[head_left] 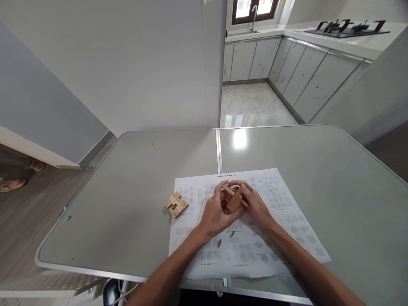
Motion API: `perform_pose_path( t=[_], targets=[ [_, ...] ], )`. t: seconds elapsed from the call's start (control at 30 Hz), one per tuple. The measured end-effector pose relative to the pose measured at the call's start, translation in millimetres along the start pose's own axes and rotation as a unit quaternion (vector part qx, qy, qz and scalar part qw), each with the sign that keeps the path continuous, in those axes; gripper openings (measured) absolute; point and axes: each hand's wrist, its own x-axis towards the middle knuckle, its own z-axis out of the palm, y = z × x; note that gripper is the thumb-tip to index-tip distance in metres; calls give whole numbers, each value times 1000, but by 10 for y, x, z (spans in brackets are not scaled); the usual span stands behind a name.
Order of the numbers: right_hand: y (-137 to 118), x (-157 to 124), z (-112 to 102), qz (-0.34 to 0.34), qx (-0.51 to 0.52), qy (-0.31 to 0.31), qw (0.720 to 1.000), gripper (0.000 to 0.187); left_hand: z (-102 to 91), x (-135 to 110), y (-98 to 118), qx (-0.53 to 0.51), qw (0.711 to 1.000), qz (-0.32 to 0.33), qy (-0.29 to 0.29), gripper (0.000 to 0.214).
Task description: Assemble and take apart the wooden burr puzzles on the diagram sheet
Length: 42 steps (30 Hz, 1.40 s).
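Observation:
My left hand [216,212] and my right hand [256,208] meet over a printed instruction sheet [280,221] on the table. Both hands are closed around a cluster of small wooden puzzle pieces [234,199], with one light wooden bar sticking out at the top between my fingers. A second group of interlocked wooden pieces [176,204] lies flat at the sheet's left edge, a hand's width left of my left hand, touched by neither hand.
The grey folding table [127,191] has a metal seam running down its middle and a rounded metal rim. A white wall panel stands behind it. Kitchen cabinets [306,72] and a tiled floor lie beyond. Someone's shoes [12,182] show at far left.

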Motion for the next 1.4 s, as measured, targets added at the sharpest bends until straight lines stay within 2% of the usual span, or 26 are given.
perform_pose_path(
  t=[0.13, 0.27, 0.47, 0.7, 0.9, 1.07, 1.2, 1.3, 1.4],
  targets=[
    [-1, -6, 4, -31, -33, -6, 999, 45, -13, 7, -12, 7, 1000, 18, 18, 64],
    [-7, -13, -10, -32, -32, 1, 999, 43, -14, 10, -8, 28, 999, 24, 25, 65],
    [-41, -17, -45, -20, -34, -28, 999, 47, -39, 8, 35, 26, 998, 38, 38, 61],
    [-42, -16, -84, -23, -55, -33, 998, 47, -92, 10, 59, 69, 996, 58, 21, 56],
    [-75, 5, -90, -32, -56, -36, 997, 48, -60, 7, 25, 35, 996, 37, 67, 61],
    [-62, 33, -107, -37, -60, -3, 998, 49, -68, 35, 7, -1, 993, -4, 115, 65],
    [-17, 36, -119, -53, -64, -46, 995, 54, -75, 40, 11, -15, 991, -1, 136, 66],
    [12, 25, -110, -47, -46, -84, 994, 66, -73, 26, -10, 10, 991, 15, 134, 67],
    [32, 17, -100, -21, -49, -77, 996, 71, -68, 14, -52, 53, 991, 32, 121, 69]
  ],
)
